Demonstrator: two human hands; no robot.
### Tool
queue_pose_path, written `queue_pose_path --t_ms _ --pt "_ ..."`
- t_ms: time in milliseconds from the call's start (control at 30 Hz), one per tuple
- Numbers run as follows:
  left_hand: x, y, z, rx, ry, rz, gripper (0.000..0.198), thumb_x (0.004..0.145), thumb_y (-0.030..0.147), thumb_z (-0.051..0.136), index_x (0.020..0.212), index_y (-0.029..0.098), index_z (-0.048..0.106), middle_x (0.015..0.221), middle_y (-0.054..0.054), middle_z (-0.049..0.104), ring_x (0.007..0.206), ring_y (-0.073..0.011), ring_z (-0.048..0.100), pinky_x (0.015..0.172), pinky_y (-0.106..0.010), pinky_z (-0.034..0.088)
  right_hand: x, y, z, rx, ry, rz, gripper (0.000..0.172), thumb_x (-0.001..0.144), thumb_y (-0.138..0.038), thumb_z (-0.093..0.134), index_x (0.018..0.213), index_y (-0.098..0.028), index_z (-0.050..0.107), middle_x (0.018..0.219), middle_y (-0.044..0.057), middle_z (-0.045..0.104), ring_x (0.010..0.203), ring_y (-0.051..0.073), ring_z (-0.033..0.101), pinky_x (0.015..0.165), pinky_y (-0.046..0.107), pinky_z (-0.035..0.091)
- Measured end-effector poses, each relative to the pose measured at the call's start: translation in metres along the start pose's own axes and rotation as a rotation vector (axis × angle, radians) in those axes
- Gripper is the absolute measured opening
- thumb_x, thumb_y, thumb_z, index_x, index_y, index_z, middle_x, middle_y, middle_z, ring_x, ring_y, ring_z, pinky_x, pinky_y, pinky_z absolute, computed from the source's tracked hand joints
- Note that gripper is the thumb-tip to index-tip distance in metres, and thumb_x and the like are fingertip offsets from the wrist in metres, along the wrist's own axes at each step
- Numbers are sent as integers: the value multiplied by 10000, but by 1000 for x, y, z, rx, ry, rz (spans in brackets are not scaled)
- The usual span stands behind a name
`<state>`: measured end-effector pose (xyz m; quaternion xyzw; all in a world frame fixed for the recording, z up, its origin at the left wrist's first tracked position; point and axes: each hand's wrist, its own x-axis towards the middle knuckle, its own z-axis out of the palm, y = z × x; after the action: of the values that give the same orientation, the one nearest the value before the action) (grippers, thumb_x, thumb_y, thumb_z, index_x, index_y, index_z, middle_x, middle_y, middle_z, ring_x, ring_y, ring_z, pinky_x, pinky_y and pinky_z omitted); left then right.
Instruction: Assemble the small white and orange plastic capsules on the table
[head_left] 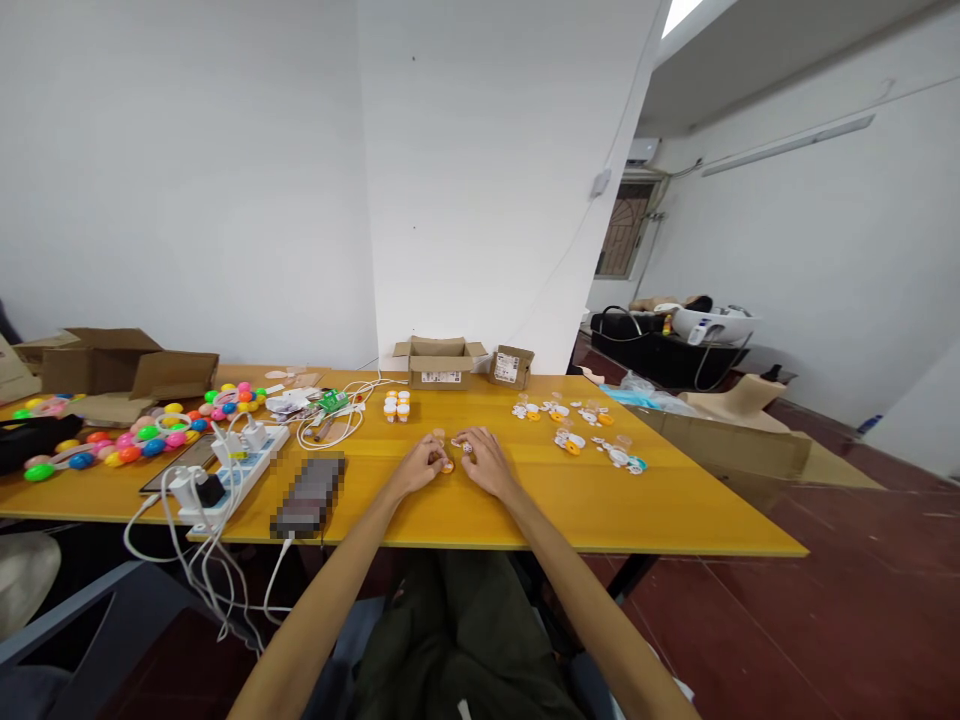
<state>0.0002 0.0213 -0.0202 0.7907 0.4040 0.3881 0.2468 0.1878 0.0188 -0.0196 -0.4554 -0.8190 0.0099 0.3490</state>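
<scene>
My left hand [421, 466] rests over the table with its fingers curled in a pinch. At its fingertips sits a small orange-and-white plastic part [448, 467], which the hand seems to grip. Just beyond those fingers stands a small clear cup [439, 433]. My right hand [487, 462] is close by on the right, thumb and fingers bent around small white pieces [466, 448]; fingers partly cover them, and their kind is too small to make out. Farther back on the left, several small orange-and-white capped containers [397, 405] stand grouped together.
Sets of small white, orange and teal parts [571, 442] with clear cups lie to the right. An open carton [439, 368] and a smaller box [512, 368] stand against the wall. To the left are a phone [308, 495], a power strip [244, 475], cables and colourful balls [150, 435].
</scene>
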Motion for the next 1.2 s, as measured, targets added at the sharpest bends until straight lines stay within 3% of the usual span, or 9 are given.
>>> queue_pose_path --t_ms 233,400,533,800,1000,1200 --pt "0 1 0 3 24 21 112 803 134 604 710 185 642 821 0 553 687 -136 520 734 -286 483 3 0 0 -162 17 279 274 820 -82 492 973 -234 660 1101 93 674 1083 277 555 884 371 409" --pt "0 2 -1 0 97 16 109 816 150 616 716 190 636 772 7 568 688 -143 525 734 -287 476 1 -7 0 -236 -29 279 242 851 -117 514 976 -235 684 1118 87 679 1092 257 546 879 344 377" --pt "1 4 -5 12 222 1 133 829 145 596 711 195 633 734 11 583 690 -147 538 732 -279 470 1 -6 1 -257 -60 272 229 885 -141 509 988 -236 690 1122 90 679 1077 252 548 870 341 370" --pt "3 2 -13 126 462 -139 117 862 154 537 827 206 636 861 -27 651 829 -181 609 802 -311 485 1 -4 2 -250 -77 286 213 914 -168 514 1017 -235 688 1138 94 682 1092 251 557 883 343 366" --pt "3 -10 -9 312 363 -255 218 792 112 633 975 209 699 1025 -77 687 1037 -253 606 960 -396 453 1 -4 4 -249 -19 279 209 907 -158 509 990 -240 683 1141 86 684 1078 250 562 877 343 370" --pt "2 -16 -7 390 287 -259 111 821 182 656 886 220 737 981 -76 692 1018 -257 598 930 -383 457 2 -4 1 -254 27 334 324 864 -70 456 1015 -233 691 1135 90 687 1081 252 563 870 344 374"
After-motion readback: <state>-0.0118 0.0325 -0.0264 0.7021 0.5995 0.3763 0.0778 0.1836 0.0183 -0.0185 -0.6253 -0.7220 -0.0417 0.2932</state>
